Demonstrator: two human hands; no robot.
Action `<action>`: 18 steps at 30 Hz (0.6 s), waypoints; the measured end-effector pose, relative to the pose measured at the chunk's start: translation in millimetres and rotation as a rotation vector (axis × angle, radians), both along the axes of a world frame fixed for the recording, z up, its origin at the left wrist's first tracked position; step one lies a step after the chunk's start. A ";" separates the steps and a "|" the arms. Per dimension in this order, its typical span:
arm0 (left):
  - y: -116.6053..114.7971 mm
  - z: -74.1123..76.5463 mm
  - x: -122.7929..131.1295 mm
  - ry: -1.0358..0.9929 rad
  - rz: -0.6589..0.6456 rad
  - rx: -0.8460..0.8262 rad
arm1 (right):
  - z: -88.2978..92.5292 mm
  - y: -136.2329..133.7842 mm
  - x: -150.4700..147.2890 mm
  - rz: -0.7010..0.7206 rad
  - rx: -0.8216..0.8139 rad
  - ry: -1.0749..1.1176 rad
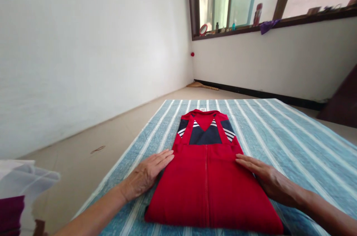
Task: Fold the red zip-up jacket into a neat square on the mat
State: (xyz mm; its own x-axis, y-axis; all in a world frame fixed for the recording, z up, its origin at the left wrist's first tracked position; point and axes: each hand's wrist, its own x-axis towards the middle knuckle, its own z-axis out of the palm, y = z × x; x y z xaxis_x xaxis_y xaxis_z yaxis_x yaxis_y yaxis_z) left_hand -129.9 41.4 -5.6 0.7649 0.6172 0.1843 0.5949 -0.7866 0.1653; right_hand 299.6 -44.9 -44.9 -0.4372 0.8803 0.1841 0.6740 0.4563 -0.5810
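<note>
A folded red jacket (189,180) with navy panels and white stripes lies on a blue-and-white striped cloth (281,135). Its lower part is turned up over the front, with a zip running down the middle, and the collar points away from me. At the jacket's left edge rests my left hand (149,171), palm down, fingers stretched out. My right hand (260,171) lies against the right edge with straight fingers, the tips on the red fabric. Neither hand grips the cloth.
White and dark purple items (16,187) stand at the lower left. A broom (202,86) lies on the floor near the far corner. On the window sill are a red bottle (257,14), a small round mirror (203,29) and a purple cloth (267,26).
</note>
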 end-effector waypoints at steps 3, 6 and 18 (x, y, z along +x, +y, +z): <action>-1.1 -1.5 -1.6 0.106 -0.035 0.079 | 12.1 -3.1 1.7 0.072 0.001 -0.100; 2.1 -0.2 1.5 0.158 -0.087 0.143 | 19.3 -4.0 4.7 0.119 0.031 -0.178; 26.0 8.2 14.5 0.166 -0.234 0.032 | 20.5 2.9 12.1 0.216 0.106 -0.249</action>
